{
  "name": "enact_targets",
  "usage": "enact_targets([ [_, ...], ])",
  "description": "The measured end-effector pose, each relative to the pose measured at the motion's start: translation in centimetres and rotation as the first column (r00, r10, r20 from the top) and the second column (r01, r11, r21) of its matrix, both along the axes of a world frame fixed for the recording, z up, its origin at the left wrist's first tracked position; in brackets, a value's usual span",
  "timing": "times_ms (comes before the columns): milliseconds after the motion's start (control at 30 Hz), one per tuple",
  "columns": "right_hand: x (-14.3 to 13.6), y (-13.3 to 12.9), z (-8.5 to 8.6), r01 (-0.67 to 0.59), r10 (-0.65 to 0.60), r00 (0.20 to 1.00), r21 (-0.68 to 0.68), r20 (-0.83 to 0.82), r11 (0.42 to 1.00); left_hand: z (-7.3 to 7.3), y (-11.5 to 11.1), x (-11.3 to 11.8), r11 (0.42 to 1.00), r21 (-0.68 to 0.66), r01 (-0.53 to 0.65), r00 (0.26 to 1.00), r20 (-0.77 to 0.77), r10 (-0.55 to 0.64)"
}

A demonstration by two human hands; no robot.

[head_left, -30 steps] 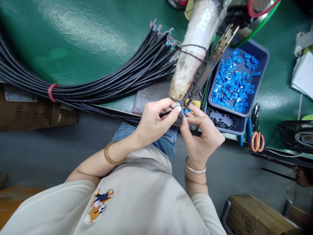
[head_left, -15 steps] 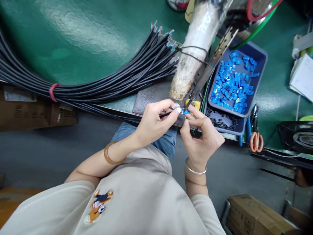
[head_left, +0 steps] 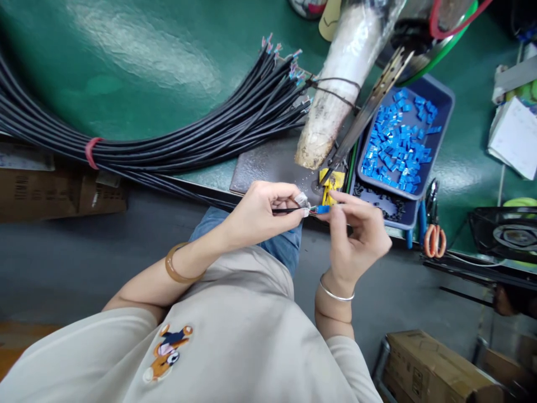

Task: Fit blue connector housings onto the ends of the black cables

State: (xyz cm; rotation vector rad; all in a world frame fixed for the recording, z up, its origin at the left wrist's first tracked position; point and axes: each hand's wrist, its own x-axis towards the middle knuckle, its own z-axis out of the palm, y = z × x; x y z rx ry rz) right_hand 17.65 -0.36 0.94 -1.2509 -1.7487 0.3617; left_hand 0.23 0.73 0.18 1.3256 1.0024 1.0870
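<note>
My left hand pinches the end of a black cable between thumb and fingers, which have white wraps on their tips. Thin coloured wires run from the cable end into a small blue connector. My right hand is at the connector's right side, its thumb and forefinger pressed together; its fingertips are slightly blurred, and whatever lies between them is too small to make out. Just above the connector sits a yellow fixture at the edge of a dark plate.
A bundle of black cables lies on the green table. A white wrapped post and metal bar stand over the plate. On the right are a tray of blue connectors and orange-handled scissors.
Both hands have moved down, away from the yellow fixture, with the cable and blue connector. The connector now shows more fully. My right hand has shifted right.
</note>
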Motion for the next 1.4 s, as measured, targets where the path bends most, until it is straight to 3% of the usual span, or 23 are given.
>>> enact_targets([
  [133, 0.1, -0.4, 0.9, 0.040, -0.063, 0.990, 0.175, 0.127, 0.984, 0.2, -0.2, -0.2, 1.000, 0.019, 0.012, 1.000, -0.008, -0.012],
  [233, -0.2, -0.5, 1.2, -0.053, 0.023, 0.967, 0.114, 0.254, 0.992, 0.1, -0.3, -0.3, 0.999, 0.040, 0.009, 0.999, -0.036, -0.007],
  [400, -0.7, -0.5, 0.9, -0.172, 0.149, 0.939, 0.046, 0.311, 0.984, -0.2, -0.4, -0.4, 0.998, 0.066, 0.010, 0.999, -0.048, -0.007],
  [500, -0.6, -0.8, 0.5, -0.170, 0.168, 0.957, -0.012, 0.236, 0.985, -0.2, -0.4, -0.5, 0.998, 0.058, -0.007, 1.000, -0.008, 0.007],
  [600, -0.3, -1.3, 0.5, -0.003, 0.006, 0.998, -0.059, 0.055, 0.998, -0.2, -0.5, -0.6, 0.989, 0.144, -0.037, 0.997, -0.063, 0.046],
  [700, -0.2, -1.4, 0.8, 0.097, -0.096, 0.995, -0.117, 0.018, 0.988, -0.3, -0.7, -0.5, 0.944, 0.323, -0.065, 0.972, -0.193, 0.133],
  [867, -0.6, -1.0, 1.1, 0.023, -0.020, 1.000, -0.270, 0.014, 0.963, -1.2, -1.2, 0.2, 0.809, 0.585, -0.050, 0.902, -0.322, 0.288],
  [1000, -0.5, -0.8, 0.5, 0.007, 0.006, 0.999, -0.321, 0.038, 0.947, -1.7, -1.3, 0.4, 0.753, 0.657, -0.040, 0.867, -0.352, 0.354],
  [1100, -0.3, -0.8, 0.1, -0.037, 0.068, 0.988, -0.219, 0.137, 0.975, -1.3, -1.0, 0.0, 0.847, 0.528, -0.062, 0.924, -0.290, 0.249],
  [1200, -0.3, -0.5, -0.1, -0.127, 0.123, 0.953, -0.005, 0.278, 0.992, -0.6, -0.6, -0.7, 0.983, 0.180, 0.021, 0.995, -0.101, -0.003],
  [1300, -0.2, -0.3, -0.1, -0.219, 0.170, 0.922, 0.106, 0.348, 0.970, -0.2, -0.2, -1.1, 0.986, -0.059, 0.154, 0.984, 0.096, -0.148],
  [1400, -0.2, -0.4, 0.0, -0.208, 0.164, 0.941, 0.126, 0.295, 0.970, -0.1, -0.2, -1.1, 0.982, -0.102, 0.158, 0.981, 0.130, -0.144],
])
